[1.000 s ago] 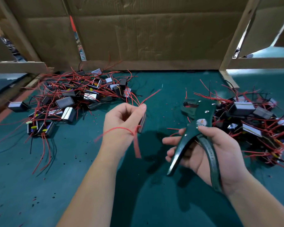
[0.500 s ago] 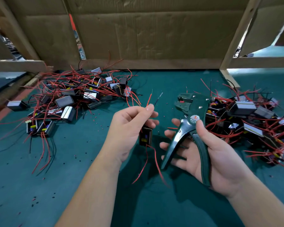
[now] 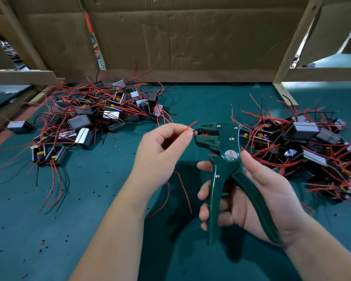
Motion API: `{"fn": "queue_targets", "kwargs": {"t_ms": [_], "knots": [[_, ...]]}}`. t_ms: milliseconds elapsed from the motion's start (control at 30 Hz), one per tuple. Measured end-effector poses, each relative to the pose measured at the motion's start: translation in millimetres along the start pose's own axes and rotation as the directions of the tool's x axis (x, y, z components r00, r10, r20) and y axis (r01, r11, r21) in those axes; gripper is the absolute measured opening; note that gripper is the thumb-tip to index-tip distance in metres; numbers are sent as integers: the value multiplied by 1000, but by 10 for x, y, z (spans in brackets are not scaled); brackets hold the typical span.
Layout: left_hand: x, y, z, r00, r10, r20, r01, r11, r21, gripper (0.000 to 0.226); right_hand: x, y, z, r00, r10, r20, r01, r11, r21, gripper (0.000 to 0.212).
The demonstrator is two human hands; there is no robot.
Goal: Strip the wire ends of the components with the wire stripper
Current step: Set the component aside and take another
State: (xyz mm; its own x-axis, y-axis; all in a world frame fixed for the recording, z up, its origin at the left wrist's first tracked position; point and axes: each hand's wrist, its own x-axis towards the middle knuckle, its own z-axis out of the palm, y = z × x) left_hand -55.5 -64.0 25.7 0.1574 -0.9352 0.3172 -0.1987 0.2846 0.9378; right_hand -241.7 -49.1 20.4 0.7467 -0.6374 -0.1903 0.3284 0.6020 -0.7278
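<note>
Glossy green wire stripper [image 3: 227, 159]; matt cardboard wall [image 3: 190, 37]; matt teal tabletop [image 3: 79, 199].

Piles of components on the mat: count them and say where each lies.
2. The left pile lies beyond the left hand; the right pile lies beside the wire stripper. None seems hidden.

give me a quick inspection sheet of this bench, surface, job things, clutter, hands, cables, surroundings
surface: green mat, bare between the two piles.
job's things: wire stripper upright in the right hand; red wire tip beside its mouth; components heaped in a left pile and a right pile.
clutter: insulation bits scattered on the mat.
hands: left hand pinches the red wire; right hand grips the stripper's handles, which stand apart.
cables: both piles are tangled with red and black wires; red leads hang below the left hand.
surroundings: cardboard wall behind, wooden post at right.
</note>
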Motion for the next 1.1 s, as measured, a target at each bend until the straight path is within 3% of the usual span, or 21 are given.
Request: {"fn": "queue_targets", "kwargs": {"t_ms": [100,200,400,567,800,1100], "knots": [[5,-35,-16,989,150,-18,-139,951,275,19,9,8,3,1000,-11,3,11,1000,-19,72],[8,-39,-27,977,211,-29,-188,918,348,9,18,12,14,999,-22,-31,21,998,-53,64],[1,-31,-38,964,264,-22,-236,895,379,10,10,17,40,994,-8,-105,-3,994,-109,60],[-10,-25,-29,955,298,-2,-271,871,409,11,1,11,49,999,4,-48,-10,994,-111,67],[-5,-17,-34,953,303,2,-275,862,425,12,12,21,68,994,15,-108,-29,992,-124,57],[-13,-32,-10,967,254,22,-240,878,414,12,23,44,80,981,-15,-194,-14,990,-143,61]]}}
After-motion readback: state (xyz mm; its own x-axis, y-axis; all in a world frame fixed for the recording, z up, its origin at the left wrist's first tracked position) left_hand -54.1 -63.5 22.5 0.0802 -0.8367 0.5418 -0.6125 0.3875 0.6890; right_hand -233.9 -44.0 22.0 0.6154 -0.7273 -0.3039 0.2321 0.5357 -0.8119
